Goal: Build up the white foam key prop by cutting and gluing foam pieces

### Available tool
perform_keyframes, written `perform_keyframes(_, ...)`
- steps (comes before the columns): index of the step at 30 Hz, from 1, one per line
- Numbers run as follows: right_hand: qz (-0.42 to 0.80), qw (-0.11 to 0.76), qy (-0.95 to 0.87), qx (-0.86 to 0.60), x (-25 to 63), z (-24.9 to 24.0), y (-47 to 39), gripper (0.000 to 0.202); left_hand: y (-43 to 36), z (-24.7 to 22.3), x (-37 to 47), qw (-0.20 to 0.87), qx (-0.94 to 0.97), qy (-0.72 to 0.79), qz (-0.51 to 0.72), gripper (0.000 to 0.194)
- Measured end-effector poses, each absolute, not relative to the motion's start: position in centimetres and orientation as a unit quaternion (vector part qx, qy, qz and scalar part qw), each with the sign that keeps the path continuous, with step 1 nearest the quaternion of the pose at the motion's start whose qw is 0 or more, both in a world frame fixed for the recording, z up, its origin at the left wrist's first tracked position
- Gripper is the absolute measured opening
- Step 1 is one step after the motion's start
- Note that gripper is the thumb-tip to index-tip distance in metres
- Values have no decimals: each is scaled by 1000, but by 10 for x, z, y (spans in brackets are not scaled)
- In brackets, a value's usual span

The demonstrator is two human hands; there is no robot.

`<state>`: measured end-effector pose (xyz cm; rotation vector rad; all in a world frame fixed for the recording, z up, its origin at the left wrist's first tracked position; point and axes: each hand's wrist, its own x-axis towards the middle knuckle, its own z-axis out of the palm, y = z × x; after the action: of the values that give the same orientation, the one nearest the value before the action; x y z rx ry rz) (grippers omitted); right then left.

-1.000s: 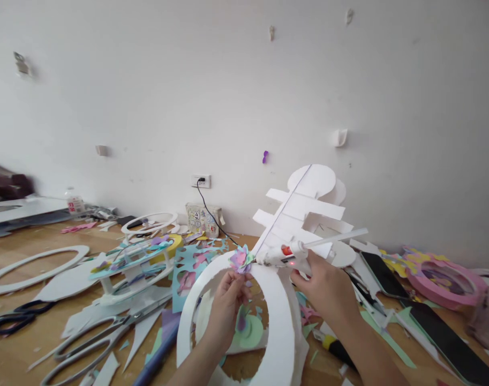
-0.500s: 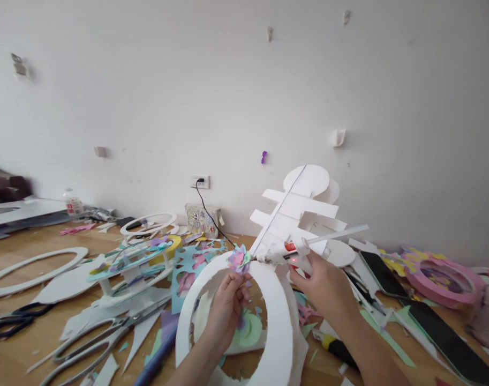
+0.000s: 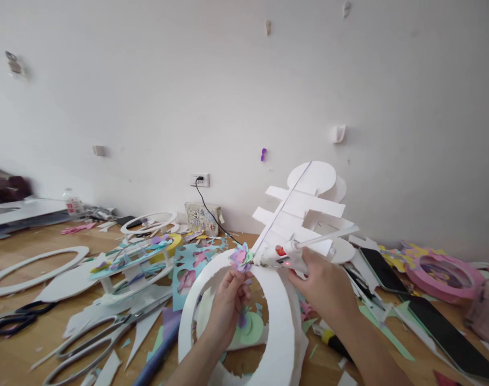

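My left hand (image 3: 231,305) pinches a small pastel paper flower (image 3: 241,257) in pink, purple and green by its lower edge. It is at the top of a white foam ring (image 3: 282,316) that stands upright. In my right hand (image 3: 324,284) is a white hot glue gun (image 3: 284,254) with a lit red light and a glue stick (image 3: 335,234) out of its back. Its nozzle points left, right beside the flower; whether they touch I cannot tell. Behind rises a white foam guitar-like form (image 3: 298,206). Through the ring a green paper spiral (image 3: 250,328) shows.
Large scissors (image 3: 95,343) and dark-handled scissors (image 3: 23,316) lie at left, near a tiered white stand (image 3: 127,273). Two phones (image 3: 449,332) (image 3: 383,271) and a pink ring (image 3: 445,279) are at right. A black cord runs to the wall socket (image 3: 200,180). Paper scraps cover the wooden table.
The glue gun has shifted slightly left and tilted a little, its nozzle still beside the flower. The view has moved slightly. My left hand keeps its pinch on the flower.
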<state>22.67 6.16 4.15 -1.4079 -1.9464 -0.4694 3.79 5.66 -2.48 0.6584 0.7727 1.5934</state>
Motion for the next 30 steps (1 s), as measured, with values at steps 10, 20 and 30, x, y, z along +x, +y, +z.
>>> perform_keyframes(10, -174, 301, -737, -580, 224, 50, 53, 21, 58, -27, 38, 583, 292, 328, 684, 43)
perform_keyframes(20, -174, 303, -736, -580, 224, 49, 54, 22, 57, -26, 38, 583, 296, 329, 681, 42)
perform_keyframes(30, -166, 310, -726, -591, 222, 50, 52, 22, 56, -27, 37, 581, 306, 329, 678, 39)
